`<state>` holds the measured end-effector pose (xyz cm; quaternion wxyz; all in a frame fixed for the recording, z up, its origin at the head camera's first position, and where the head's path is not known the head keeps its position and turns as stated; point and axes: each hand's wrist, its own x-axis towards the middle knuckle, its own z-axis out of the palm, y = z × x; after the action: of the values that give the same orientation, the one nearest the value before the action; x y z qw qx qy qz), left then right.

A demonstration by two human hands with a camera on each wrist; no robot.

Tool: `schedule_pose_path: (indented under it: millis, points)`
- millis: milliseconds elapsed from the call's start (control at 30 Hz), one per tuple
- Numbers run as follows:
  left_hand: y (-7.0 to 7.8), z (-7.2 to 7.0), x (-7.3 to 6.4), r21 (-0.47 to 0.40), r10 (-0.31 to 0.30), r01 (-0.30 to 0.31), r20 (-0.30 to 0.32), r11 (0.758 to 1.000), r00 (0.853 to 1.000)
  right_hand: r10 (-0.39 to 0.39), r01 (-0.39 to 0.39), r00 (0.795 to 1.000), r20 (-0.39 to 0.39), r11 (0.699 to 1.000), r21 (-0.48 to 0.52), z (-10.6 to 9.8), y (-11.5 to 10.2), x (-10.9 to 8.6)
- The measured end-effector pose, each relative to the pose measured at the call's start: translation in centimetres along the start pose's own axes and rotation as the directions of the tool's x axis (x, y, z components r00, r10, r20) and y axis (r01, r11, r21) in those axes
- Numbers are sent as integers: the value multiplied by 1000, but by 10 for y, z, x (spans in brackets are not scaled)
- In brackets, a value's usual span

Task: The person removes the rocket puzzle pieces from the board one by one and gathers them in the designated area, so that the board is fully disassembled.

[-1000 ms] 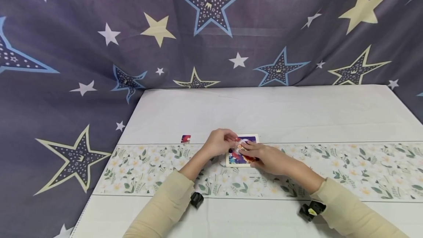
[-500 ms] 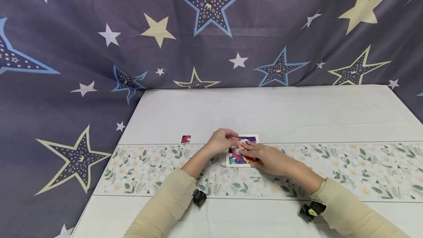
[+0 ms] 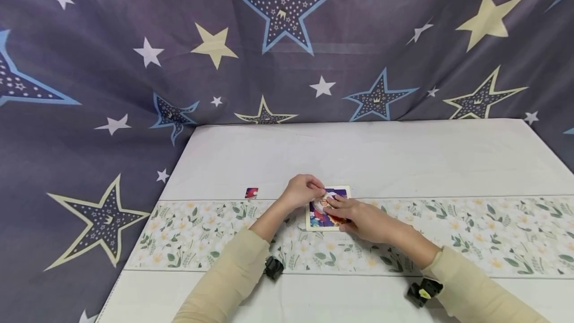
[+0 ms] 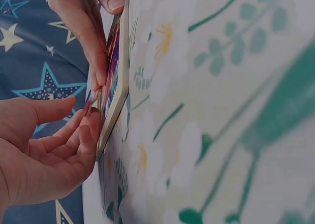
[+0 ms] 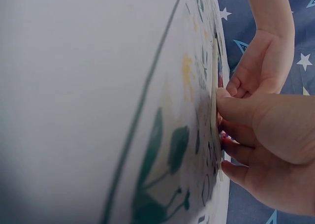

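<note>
Left hand (image 3: 303, 192): pinches small purple-red piece (image 4: 90, 103). Square cream-bordered picture puzzle (image 3: 317, 217): below the pinch, under right hand (image 3: 365, 217), fingers extended; seemingly nearly complete. Loose red-and-purple tile (image 3: 251, 193): left of grip, unplaced.

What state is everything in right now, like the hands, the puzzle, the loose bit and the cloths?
Left hand: fingers curled, pinching a small piece
Small piece: tilted, at the board
Right hand: fingers resting on the puzzle board
Puzzle board: flat, partly covered by hands
Loose piece: picture side up, apart from the board
Table cover: spread out, lightly creased
Star curtain: hanging, wrinkled
</note>
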<state>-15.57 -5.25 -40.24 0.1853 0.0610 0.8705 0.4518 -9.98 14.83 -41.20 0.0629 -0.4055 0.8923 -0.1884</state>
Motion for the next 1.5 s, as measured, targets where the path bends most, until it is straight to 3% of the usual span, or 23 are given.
schedule_pose_path:
  millis: [267,567,800,1033,1500]
  points:
    - [0,7,4,4,-33,34,-16,999,999,8,-8,1000,8,1000,7,1,-4,-4]
    - [-2,8,8,-1,-30,30,-18,1000,999,-6,6,1000,-11,1000,-1,2,-5,-5]
    - [0,8,8,-2,-69,69,-61,998,996,-15,15,1000,-18,1000,-5,2,-5,-4]
    - [0,6,10,-36,-120,119,-43,992,992,-5,5,1000,-6,1000,3,3,-4,-2]
    - [1,2,16,-66,-146,144,-33,987,989,-11,11,1000,-10,1000,10,1,-1,0]
